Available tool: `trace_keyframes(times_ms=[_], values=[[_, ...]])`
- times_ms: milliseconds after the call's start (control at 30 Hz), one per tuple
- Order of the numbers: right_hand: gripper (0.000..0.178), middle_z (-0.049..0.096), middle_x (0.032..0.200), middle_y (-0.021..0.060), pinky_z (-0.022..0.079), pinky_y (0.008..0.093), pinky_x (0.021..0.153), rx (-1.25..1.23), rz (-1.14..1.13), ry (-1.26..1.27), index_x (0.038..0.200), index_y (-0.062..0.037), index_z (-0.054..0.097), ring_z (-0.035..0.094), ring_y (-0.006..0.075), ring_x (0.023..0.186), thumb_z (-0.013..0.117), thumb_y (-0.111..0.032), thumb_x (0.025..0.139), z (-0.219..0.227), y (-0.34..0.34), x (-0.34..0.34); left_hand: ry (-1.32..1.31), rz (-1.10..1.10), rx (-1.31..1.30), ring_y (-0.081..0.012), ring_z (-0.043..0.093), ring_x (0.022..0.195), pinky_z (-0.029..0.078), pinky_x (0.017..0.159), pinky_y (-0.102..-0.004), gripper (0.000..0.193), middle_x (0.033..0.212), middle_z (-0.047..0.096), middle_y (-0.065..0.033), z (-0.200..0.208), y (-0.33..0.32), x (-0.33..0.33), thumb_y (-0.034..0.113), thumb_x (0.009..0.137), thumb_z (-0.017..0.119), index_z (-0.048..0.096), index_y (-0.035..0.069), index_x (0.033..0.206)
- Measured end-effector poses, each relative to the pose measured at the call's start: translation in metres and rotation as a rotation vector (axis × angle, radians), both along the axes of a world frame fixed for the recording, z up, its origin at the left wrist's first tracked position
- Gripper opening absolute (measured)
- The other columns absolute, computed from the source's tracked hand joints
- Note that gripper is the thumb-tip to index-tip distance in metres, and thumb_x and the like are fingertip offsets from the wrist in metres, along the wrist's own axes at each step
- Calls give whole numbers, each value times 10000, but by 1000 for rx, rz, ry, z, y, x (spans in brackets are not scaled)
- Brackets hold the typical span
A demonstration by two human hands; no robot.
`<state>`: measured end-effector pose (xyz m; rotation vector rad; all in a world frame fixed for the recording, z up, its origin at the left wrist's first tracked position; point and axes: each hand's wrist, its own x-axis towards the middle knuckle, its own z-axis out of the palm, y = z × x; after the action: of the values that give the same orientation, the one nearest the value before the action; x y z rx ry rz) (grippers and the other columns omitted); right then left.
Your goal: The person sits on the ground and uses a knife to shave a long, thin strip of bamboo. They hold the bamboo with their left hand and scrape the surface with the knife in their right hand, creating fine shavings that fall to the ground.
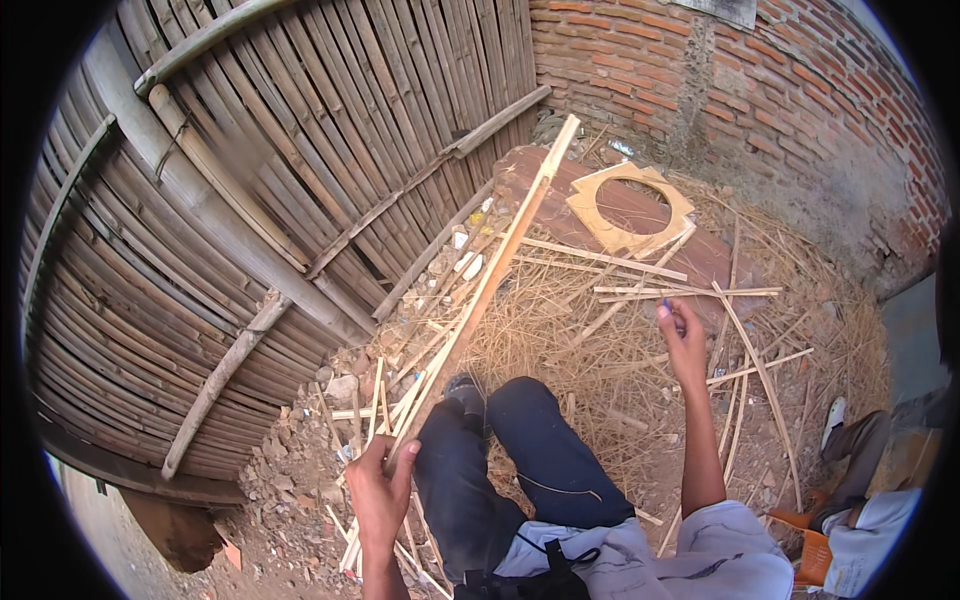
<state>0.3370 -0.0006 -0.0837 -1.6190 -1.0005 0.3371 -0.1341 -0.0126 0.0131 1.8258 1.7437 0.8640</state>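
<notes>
My left hand [382, 490] is closed around the lower end of a long split bamboo slat [515, 235]. The slat slants up and away past my knees toward the far corner. My right hand [684, 342] is raised over the straw with its fingers bent together. A small purple-blue bit [666, 303] shows at its fingertips, too small to name. Beyond that hand, thin bamboo strips [640, 293] lie crossed. Farther off, a flat tan piece with a large round hole [596, 225] rests on a reddish-brown board [700, 262].
A bamboo slat wall [330, 120] stands on the left, and a brick wall [770, 110] closes the far side. Stones [340, 388], straw shavings [610, 390] and more strips cover the ground. Another person [860, 540] sits at the right edge beside an orange plastic item [813, 557].
</notes>
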Motion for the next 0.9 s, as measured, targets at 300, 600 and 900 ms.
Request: trace_keyframes(times_ms=[300,600,900], values=[[501,761,1015,65,262,194,486,132,419,585,1379,-23,681,367,-1,543,617,-433,1097,59,9,-96,-242,-76,27,-68,438,547,328,509,-293,215,582,537,-10,-30,18,20,168,1008,781,695,-14,932],[300,729,887,22,457,262,618,53,555,317,1220,33,747,576,69,645,715,-216,1057,94,43,-126,-97,-198,96,-129,496,515,376,513,-329,233,585,598,-94,-10,13,27,213,971,827,727,5,936],[206,679,724,23,417,284,581,-12,135,-71,1136,-12,804,538,75,618,692,-161,1047,76,7,0,77,193,217,-136,413,506,291,494,-369,238,556,489,-16,-23,28,-49,222,1056,716,713,-4,980]])
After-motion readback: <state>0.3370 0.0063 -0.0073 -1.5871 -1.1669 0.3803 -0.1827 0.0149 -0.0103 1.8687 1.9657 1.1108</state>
